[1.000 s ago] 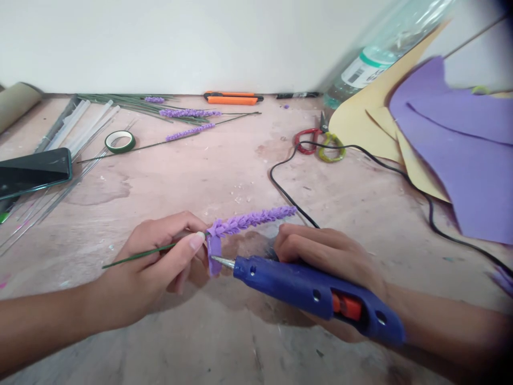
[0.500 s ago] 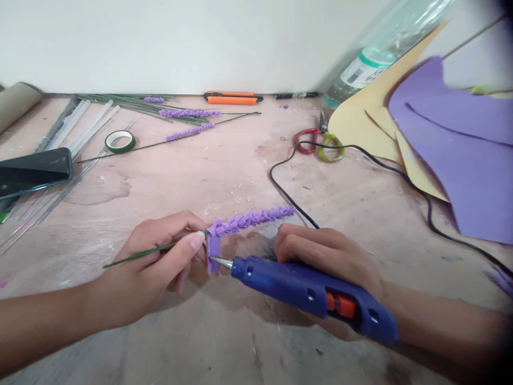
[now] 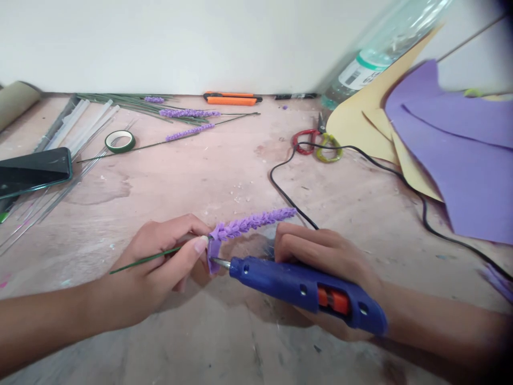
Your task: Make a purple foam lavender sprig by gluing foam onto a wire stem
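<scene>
Between both hands, purple foam lavender sprig (image 3: pixel 250 223) meets glue gun (image 3: pixel 304 290).

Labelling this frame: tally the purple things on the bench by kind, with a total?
Lavender stems: 4, one in the left hand at with the glue gun of the right hand at its base, and three lying at the back
Purple foam sheets: 2
Total: 6

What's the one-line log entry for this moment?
left hand: holds lavender stem | right hand: holds glue gun | nozzle at loose strip end
</scene>
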Tool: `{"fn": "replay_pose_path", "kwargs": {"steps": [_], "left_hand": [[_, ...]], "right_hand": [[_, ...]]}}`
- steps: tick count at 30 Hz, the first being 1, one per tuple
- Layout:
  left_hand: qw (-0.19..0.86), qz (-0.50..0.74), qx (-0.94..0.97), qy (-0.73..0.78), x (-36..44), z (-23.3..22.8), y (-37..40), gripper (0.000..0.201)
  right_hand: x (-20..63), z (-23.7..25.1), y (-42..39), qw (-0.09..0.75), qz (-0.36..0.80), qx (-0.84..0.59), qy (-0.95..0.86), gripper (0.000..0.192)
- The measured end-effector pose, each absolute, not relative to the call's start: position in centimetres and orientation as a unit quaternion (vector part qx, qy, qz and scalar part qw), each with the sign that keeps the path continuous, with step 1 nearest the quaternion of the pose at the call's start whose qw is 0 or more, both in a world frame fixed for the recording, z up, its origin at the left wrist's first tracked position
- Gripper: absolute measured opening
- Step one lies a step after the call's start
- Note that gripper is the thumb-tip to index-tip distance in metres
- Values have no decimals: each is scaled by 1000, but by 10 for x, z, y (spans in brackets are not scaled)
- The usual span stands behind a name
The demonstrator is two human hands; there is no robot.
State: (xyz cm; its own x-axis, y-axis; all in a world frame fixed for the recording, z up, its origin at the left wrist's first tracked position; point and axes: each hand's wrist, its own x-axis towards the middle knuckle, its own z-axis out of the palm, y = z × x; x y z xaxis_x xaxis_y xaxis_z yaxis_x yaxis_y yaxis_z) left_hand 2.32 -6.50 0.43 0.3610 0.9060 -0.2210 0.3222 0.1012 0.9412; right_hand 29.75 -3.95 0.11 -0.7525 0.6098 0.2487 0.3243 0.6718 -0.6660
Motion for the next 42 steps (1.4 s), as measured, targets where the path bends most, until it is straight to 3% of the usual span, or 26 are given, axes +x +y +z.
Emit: {"fn": "replay_pose_path", "kwargs": {"steps": [6,14,18,21,25,28,30,34,38,42], "left_hand": [[554,287,614,483,24,8,-66,26],[523,307,621,497,21,5,-64,27],[530,326,607,494,20,-1,-62,28],[540,340,588,497,19,-4,-64,29],[547,351,587,483,16,-6,-65,29],[548,335,612,461,15,-3,-66,31],[547,318,631,449,14,0,-66,32],[557,312,639,430,13,1,-67,31],[617,348,569,418,13,-3,-66,33],[655,360,505,431,14,-4,-63,38]], "right_hand": [[295,15,-38,212,328,-280,-877,14],[332,50,-23,100,323,-296,-893,15],[364,45,10,127,180,-328,-919,10],[381,31,38,80,33,-342,-936,11],[381,22,53,-9,-52,-333,-941,34],[354,31,40,5,-86,-326,-941,43],[324,39,25,57,-40,-303,-950,32],[265,45,-4,167,267,-216,-924,28],[239,40,-10,127,423,-214,-871,28],[235,37,-7,133,489,-257,-823,26]]}}
